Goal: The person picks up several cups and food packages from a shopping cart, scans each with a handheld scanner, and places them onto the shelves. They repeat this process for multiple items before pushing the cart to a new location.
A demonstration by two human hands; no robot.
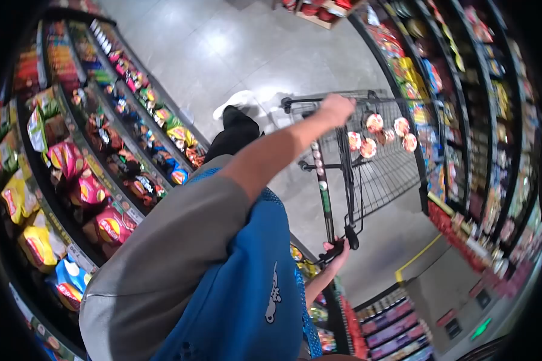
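Note:
A wire shopping cart (379, 186) stands in front of me, seen sideways in the tilted head view. My left hand (337, 109) is closed around the upper end of its handle bar (323, 186). At the lower end of the same bar, beside a black knob-like part (351, 237), my right hand (338, 253) curls its fingers around the grip. Several round red-and-white packages (374, 123) lie in the basket; their kind is too small to tell. A blue garment (241, 289) covers my front, over a grey sleeve (156, 253).
Shelves of snack bags (114, 225) line the left side. Packed shelves (464, 120) run along the right, close to the cart's far end. A grey floor (211, 36) lies between. A low display box (319, 15) stands at the top, and another shelf (397, 325) at the bottom.

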